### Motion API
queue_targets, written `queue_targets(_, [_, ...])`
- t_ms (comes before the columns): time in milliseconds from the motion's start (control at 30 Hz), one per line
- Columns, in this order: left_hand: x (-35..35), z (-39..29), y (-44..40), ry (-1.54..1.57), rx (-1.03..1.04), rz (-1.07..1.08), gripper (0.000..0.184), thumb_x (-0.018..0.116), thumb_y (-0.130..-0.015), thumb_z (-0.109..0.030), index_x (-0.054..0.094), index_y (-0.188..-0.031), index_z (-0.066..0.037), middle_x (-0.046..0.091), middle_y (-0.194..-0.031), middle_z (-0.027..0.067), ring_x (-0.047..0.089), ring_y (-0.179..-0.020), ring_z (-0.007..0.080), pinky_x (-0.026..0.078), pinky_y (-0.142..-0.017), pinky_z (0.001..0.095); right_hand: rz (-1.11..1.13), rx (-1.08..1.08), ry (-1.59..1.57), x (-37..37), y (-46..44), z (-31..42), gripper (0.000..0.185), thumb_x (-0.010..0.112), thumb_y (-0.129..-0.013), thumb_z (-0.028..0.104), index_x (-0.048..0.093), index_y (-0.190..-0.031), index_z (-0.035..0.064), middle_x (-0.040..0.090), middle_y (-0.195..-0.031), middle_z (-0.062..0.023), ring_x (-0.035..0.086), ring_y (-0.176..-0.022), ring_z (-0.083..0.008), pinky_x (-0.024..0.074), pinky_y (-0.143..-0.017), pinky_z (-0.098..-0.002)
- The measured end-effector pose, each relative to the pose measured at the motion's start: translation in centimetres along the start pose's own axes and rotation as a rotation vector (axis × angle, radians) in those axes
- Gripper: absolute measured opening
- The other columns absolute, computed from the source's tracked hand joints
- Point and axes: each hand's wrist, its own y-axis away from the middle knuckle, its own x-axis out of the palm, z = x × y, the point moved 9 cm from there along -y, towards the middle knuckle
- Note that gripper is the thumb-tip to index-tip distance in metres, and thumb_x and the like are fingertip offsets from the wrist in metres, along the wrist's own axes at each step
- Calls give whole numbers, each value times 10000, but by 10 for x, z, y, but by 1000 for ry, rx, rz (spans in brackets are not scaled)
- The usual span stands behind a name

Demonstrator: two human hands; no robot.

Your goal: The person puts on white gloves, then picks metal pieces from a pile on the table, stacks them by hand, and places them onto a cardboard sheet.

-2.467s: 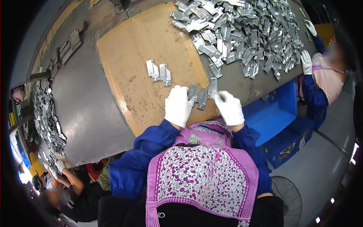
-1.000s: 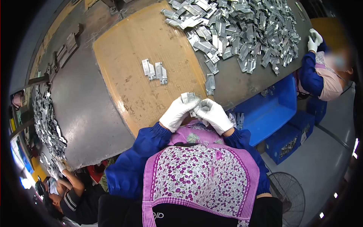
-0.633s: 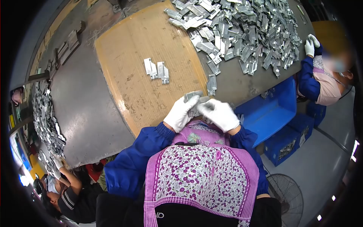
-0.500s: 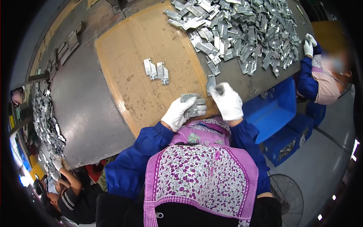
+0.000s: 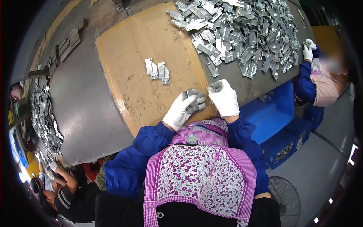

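Note:
My left hand (image 5: 177, 112), in a white glove with greyed fingertips, is closed around metal parts (image 5: 192, 106) above the cardboard's near edge. How many parts it holds I cannot tell. Just to its right, my right hand (image 5: 225, 100), gloved too, has its fingers curled in. Whatever may be between them is hidden. Farther out on the cardboard sheet (image 5: 128, 87) lie two flat, stepped metal parts with ribbed faces, a left one (image 5: 151, 69) and a right one (image 5: 163, 73), side by side.
A large heap of similar parts (image 5: 242, 34) covers the back right of the metal table (image 5: 85, 121). A blue bin (image 5: 270, 117) stands below the right edge, near a fan (image 5: 285, 200). Co-workers sit at far right (image 5: 321, 83) and lower left (image 5: 70, 195).
The loose part by my right fingertips is gone from the table edge. My right hand has drawn slightly left, its fingers curled. The parts in my left hand show at a different angle.

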Motion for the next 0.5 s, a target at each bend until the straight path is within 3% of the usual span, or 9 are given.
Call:
queue_targets(133, [8,7,0,-29,-42,-26,377,534,-925,-164,439,-1255,-9,549,-1196,120,572,-1035,211,473,-904,349,85,-56,-75,10,15,25,358,663,-806,317,583,-968,9,673,-784,-162,676,-715,-263,525,-651,-353])
queue_targets(233, [14,9,2,190,-126,74,394,496,-941,-193,420,-1281,-9,512,-1264,138,548,-1095,219,432,-972,378,296,45,-542,22,22,23,340,592,-892,300,563,-1014,-17,660,-795,-104,623,-595,-153,495,-537,-275])
queue_targets(300, [9,6,2,266,-138,24,407,498,-939,-185,407,-1287,4,502,-1272,167,539,-1122,249,428,-987,414,439,109,-850,18,29,31,266,497,-959,232,561,-1038,-14,635,-804,-70,560,-518,-92,451,-462,-219])
queue_targets(367, [14,-2,5,172,-122,76,453,515,-929,-181,376,-1300,39,470,-1291,225,517,-1161,328,418,-998,499,294,35,-810,-2,19,19,276,494,-963,241,566,-1028,-18,627,-758,-63,535,-495,-71,434,-441,-203])
queue_targets(433, [16,-4,6,180,-113,73,469,530,-922,-180,370,-1301,44,464,-1293,238,515,-1154,360,426,-981,522,75,10,-689,-14,0,2,274,503,-958,245,575,-1031,-9,627,-746,-36,526,-500,-47,408,-426,-192])
queue_targets(500, [19,-4,6,176,-121,67,476,543,-915,-183,371,-1298,42,460,-1294,244,514,-1152,376,430,-974,530,-101,30,-359,-17,-22,-17,348,606,-872,335,591,-1045,33,651,-786,-52,616,-640,-165,485,-568,-286])
